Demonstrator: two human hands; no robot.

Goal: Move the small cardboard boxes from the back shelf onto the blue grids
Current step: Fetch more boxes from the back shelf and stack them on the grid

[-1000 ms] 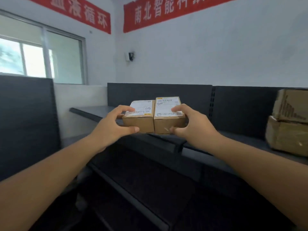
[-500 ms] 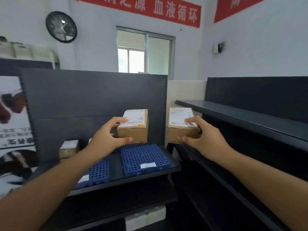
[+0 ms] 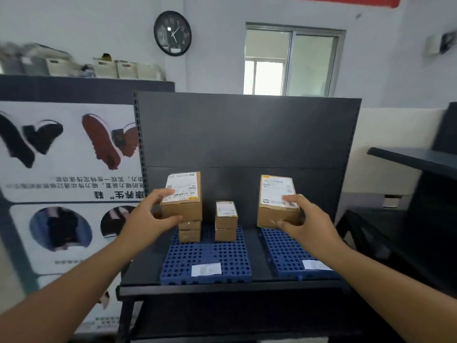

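Observation:
My left hand [image 3: 148, 219] grips a small cardboard box [image 3: 184, 196] with a white label, held just above a stack of small boxes [image 3: 189, 231] at the back left of the left blue grid [image 3: 207, 261]. My right hand [image 3: 309, 224] grips a second labelled cardboard box [image 3: 277, 201] over the far end of the right blue grid [image 3: 289, 256]. Another stack of two small boxes [image 3: 225, 221] stands at the back of the left grid. Both grids lie on a dark shelf [image 3: 257, 258].
The shelf has a tall dark back panel [image 3: 247, 132]. A poster with shoes [image 3: 66, 169] stands to the left. Another dark shelf [image 3: 415, 157] juts in from the right. White paper labels lie on the front of each grid.
My view has swung left from the back shelf to face the shelf with the blue grids. Both hands carried their boxes along and now hold them farther apart above the grids.

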